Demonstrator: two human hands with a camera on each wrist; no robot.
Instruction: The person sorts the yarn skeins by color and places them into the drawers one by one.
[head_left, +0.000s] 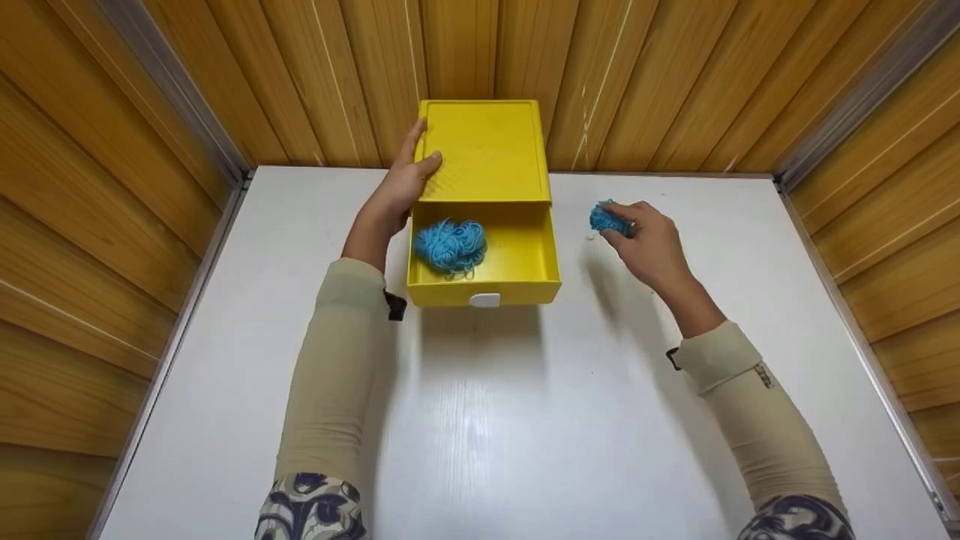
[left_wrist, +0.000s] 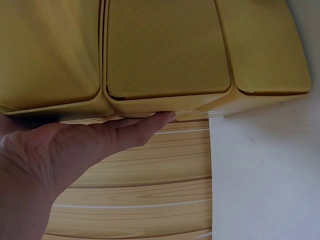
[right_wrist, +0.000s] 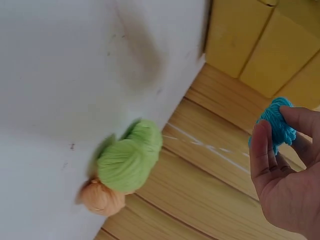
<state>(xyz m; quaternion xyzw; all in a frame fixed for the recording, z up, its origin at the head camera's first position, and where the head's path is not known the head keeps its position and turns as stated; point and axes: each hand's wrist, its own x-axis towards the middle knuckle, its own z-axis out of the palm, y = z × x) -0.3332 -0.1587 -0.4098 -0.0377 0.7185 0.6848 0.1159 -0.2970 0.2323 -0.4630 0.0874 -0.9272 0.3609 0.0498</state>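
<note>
A yellow drawer unit (head_left: 484, 150) stands at the back of the table with its top drawer (head_left: 525, 251) pulled out. Inside that drawer, toward its left side, lies a tangled blue yarn ball (head_left: 451, 246). My left hand (head_left: 401, 184) rests against the unit's left side, its thumb on the top edge; in the left wrist view the fingers (left_wrist: 142, 131) lie fairly straight along the side wall. To the right of the drawer, my right hand (head_left: 651, 244) pinches a smaller blue yarn ball (head_left: 609, 217) between thumb and fingers, above the table. The same ball (right_wrist: 278, 125) shows in the right wrist view.
A white tab (head_left: 484, 300) is on the drawer front. In the right wrist view, a green yarn ball (right_wrist: 127, 162) and an orange yarn ball (right_wrist: 103, 198) sit near the edge of the white table (right_wrist: 50, 100). Wood-patterned walls (head_left: 675, 82) enclose the back and sides.
</note>
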